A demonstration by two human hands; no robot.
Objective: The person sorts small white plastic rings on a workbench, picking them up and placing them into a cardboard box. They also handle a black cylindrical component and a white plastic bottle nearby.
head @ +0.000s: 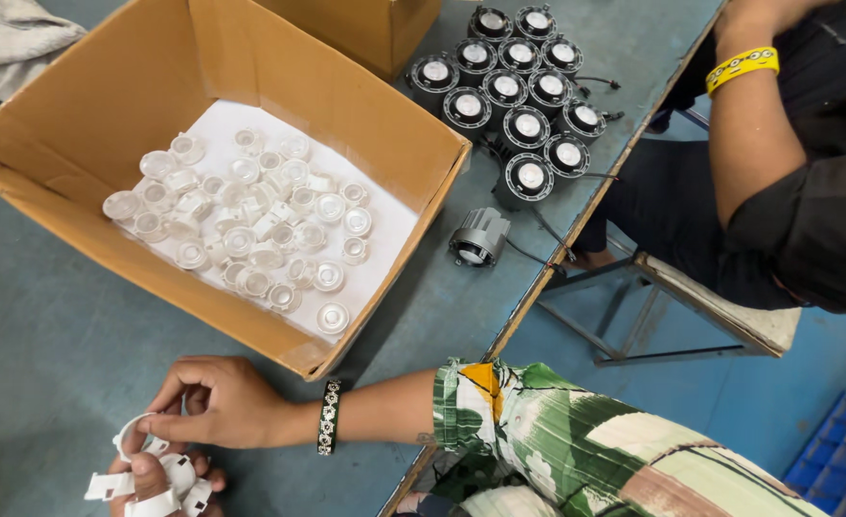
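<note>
Both hands pinch white plastic strips: right hand [214,402] above left hand [159,483], close below the cardboard box [88,206] edge; bare tabletop [30,373] lies open beside them.

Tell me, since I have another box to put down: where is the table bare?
Bare table lies left of the cardboard box, above the hands. A narrow strip runs between box and table edge. The black lamp cluster crowds the top.
</note>
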